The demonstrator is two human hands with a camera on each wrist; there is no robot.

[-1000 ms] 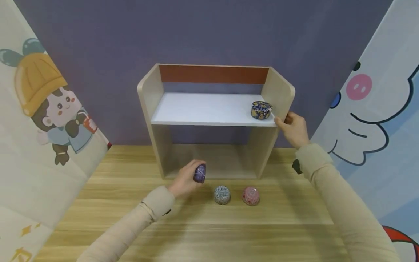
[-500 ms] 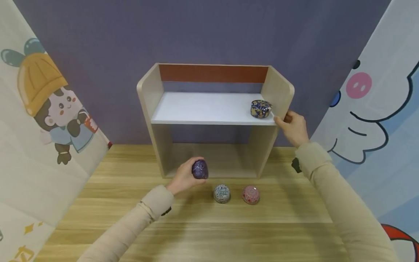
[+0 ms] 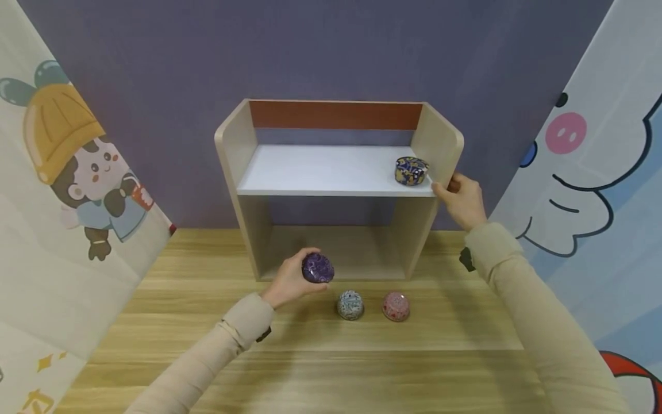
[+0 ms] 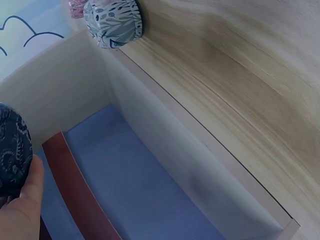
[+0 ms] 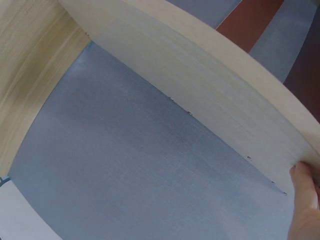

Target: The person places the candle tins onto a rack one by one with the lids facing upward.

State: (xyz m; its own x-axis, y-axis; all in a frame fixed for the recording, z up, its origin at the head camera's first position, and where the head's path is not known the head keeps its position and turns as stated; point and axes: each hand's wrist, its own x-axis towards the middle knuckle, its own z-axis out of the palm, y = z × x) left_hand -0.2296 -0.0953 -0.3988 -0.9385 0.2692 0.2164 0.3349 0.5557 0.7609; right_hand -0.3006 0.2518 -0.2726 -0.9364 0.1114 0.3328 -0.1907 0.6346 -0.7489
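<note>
My left hand [image 3: 292, 282] holds a purple patterned round tin [image 3: 318, 268] between thumb and fingers, raised in front of the lower compartment. In the left wrist view this tin [image 4: 13, 150] looks dark, cut off by the edge. With my right hand [image 3: 465, 202] I grip the right side panel [image 5: 200, 65] of a small wooden shelf, thumb at its front edge; most of the other fingers are hidden behind. A navy and gold tin [image 3: 411, 171] sits on the white upper board [image 3: 320, 169], close to that panel. A grey-white patterned tin [image 3: 350, 305] and a pink one [image 3: 396, 306] rest on the table.
The shelf stands on a wood-grain table [image 3: 331, 374] against a blue-grey backdrop [image 3: 331, 52]. Its lower compartment [image 3: 341, 247] faces me. Cartoon-printed panels flank the table on the left [image 3: 46, 230] and right [image 3: 620, 241].
My left hand has turned the purple tin so that a broad round face now shows, shifting it slightly right and up. The right hand keeps its grip on the panel.
</note>
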